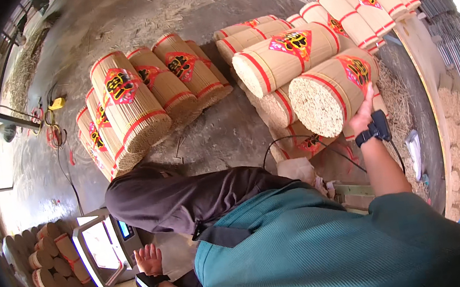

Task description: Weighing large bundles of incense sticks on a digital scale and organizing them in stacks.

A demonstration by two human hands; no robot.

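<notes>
bare concrete floor (228, 126) runs open between the left bundle heap (137, 97) and the right bundle stack (302, 70). the right hand (364, 114) presses that stack's front bundle (331, 92); the scale (104, 247) blocks the left hand (149, 258).

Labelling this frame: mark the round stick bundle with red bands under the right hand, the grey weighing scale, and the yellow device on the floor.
Round stick bundle (332, 90), head view: banded side.
Grey weighing scale (102, 247), head view: top platform.
Yellow device (57, 103), head view: body.
</notes>
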